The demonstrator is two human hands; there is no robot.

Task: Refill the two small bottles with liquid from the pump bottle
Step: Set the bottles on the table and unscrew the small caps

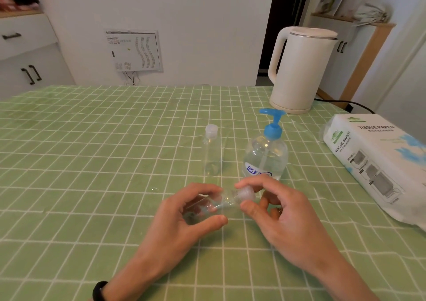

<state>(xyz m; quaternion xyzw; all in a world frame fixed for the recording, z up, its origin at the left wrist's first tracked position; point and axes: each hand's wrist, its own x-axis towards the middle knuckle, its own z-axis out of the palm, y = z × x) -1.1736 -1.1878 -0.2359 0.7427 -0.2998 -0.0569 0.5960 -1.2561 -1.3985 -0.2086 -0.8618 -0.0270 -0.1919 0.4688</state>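
One pump bottle (pixel 265 158), two small bottles (pixel 211 153) (pixel 228 200), one in curled left fingers (pixel 196 191), cap (pixel 246 194) in right fingers' (pixel 253 208) pinch.

We see green tablecloth (pixel 92 162) w/ white grid, clear pump bottle (pixel 265 158) w/ blue top, clear standing bottle (pixel 211 155) & held bottle (pixel 222 202) w/ whitish caps, cream kettle (pixel 302 70), white tissue pack (pixel 378 162).

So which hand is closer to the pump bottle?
The right hand: it pinches the cap of a small bottle, just in front of the pump bottle. The left hand holds that small bottle's body, farther to the left.
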